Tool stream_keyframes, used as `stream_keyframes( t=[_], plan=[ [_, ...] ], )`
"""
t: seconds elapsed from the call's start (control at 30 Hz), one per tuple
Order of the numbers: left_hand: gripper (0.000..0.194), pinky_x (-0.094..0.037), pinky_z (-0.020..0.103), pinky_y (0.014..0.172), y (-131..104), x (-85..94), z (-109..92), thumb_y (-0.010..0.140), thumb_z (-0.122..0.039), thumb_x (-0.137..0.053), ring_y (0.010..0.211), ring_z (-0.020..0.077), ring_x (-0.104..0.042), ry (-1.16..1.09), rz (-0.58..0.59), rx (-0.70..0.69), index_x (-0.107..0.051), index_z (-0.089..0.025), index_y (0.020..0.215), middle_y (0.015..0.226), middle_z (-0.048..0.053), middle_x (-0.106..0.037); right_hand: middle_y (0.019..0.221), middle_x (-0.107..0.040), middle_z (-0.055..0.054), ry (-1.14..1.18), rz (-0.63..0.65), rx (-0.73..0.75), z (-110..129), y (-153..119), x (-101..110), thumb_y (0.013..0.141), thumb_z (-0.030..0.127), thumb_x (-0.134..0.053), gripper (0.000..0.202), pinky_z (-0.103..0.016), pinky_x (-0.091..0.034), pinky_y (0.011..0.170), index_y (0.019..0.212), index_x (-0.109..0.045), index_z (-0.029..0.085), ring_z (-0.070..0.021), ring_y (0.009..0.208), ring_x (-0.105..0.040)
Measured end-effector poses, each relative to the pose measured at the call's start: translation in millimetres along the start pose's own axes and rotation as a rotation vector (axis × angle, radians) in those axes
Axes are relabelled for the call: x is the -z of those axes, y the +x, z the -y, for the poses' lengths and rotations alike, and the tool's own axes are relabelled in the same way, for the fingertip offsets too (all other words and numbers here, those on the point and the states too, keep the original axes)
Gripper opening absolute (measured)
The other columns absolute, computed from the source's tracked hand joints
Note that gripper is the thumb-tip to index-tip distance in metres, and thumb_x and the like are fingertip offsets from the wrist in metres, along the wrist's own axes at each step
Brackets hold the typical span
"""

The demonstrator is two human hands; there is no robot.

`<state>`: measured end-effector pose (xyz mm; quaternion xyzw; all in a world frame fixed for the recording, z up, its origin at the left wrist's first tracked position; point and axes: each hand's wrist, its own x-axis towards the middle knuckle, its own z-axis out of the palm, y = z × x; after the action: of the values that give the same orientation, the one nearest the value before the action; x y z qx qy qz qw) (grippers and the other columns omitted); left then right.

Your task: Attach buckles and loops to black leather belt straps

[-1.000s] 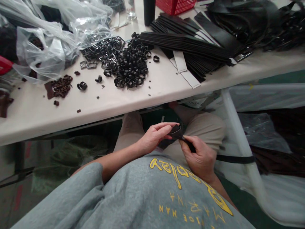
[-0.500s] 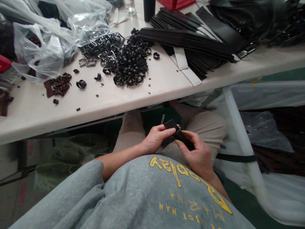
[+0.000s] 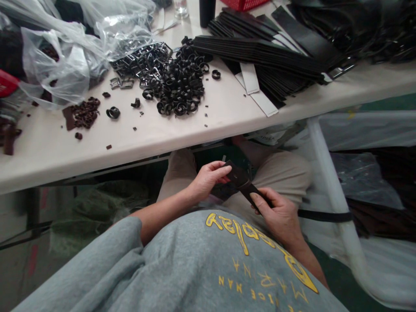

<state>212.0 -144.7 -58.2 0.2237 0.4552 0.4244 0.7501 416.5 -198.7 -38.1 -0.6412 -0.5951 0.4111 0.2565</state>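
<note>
The left hand (image 3: 208, 180) now pinches the strap (image 3: 238, 177) at its end; the right hand (image 3: 282, 212) has shifted farther down it.

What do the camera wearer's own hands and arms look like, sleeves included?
The left hand and right hand are bare, with no gloves or watch showing. The left sleeve is grey and short, leaving the forearm uncovered. The grey shirt carries yellow lettering.

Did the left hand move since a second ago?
Yes, a little: the left hand, pinching the dark belt strap, has gone left. It's now farther left of the lower white strip on the table.
</note>
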Motion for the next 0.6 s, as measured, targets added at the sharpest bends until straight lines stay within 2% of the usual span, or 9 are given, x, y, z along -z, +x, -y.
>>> stream_keyframes(
  t=[0.1,0.23,0.37,0.47,0.6],
  plan=[
    [0.026,-0.045,0.017,0.055,0.4,3.2,-7.8,0.066,-0.032,-0.081,0.057,0.0069,-0.06,0.056,0.003,-0.006,-0.066,-0.015,0.079,0.068,-0.001,-0.067,0.067,-0.069,-0.001,-0.007,-0.028,0.042,-3.2,-0.3,-1.2,0.09,0.052,-0.06,0.034,-0.028,-0.05,0.053,0.093,-0.07,0.019,-0.0171,0.057,-0.064],
    [0.024,-0.047,0.016,0.053,-2.2,0.9,-7.7,0.067,-0.028,-0.076,0.054,0.0066,-0.06,-0.006,0.029,0.073,-0.06,-0.016,0.079,0.067,-0.002,-0.065,0.104,-0.075,-0.009,-0.161,-0.194,0.305,1.6,2.0,-11.1,0.089,0.052,-0.065,0.044,-0.037,-0.058,0.079,0.118,-0.065,0.019,-0.0242,0.09,-0.071],
    [0.022,-0.048,0.016,0.054,-4.4,-3.2,-8.5,0.069,-0.025,-0.074,0.053,0.0061,-0.06,-0.059,0.033,0.105,-0.057,-0.016,0.08,0.066,-0.002,-0.063,0.111,-0.072,-0.012,-0.325,-0.254,0.494,9.7,8.6,-19.0,0.09,0.051,-0.065,0.047,-0.038,-0.058,0.083,0.124,-0.062,0.018,-0.0261,0.098,-0.07],
    [0.022,-0.047,0.016,0.055,-5.6,-4.6,-8.7,0.069,-0.025,-0.074,0.054,0.0064,-0.06,-0.048,0.038,0.106,-0.057,-0.016,0.08,0.067,-0.002,-0.063,0.111,-0.072,-0.012,-0.345,-0.26,0.531,12.8,13.0,-21.5,0.091,0.049,-0.065,0.045,-0.038,-0.058,0.084,0.123,-0.063,0.017,-0.0264,0.099,-0.07],
    [0.026,-0.048,0.018,0.057,-5.0,-3.5,-6.2,0.068,-0.026,-0.078,0.056,0.0071,-0.061,-0.052,0.036,0.12,-0.058,-0.016,0.081,0.069,-0.002,-0.063,0.108,-0.074,-0.011,-0.36,-0.242,0.481,14.1,15.9,-24.3,0.093,0.047,-0.063,0.039,-0.037,-0.057,0.082,0.119,-0.065,0.018,-0.0259,0.095,-0.071]
  ],
)
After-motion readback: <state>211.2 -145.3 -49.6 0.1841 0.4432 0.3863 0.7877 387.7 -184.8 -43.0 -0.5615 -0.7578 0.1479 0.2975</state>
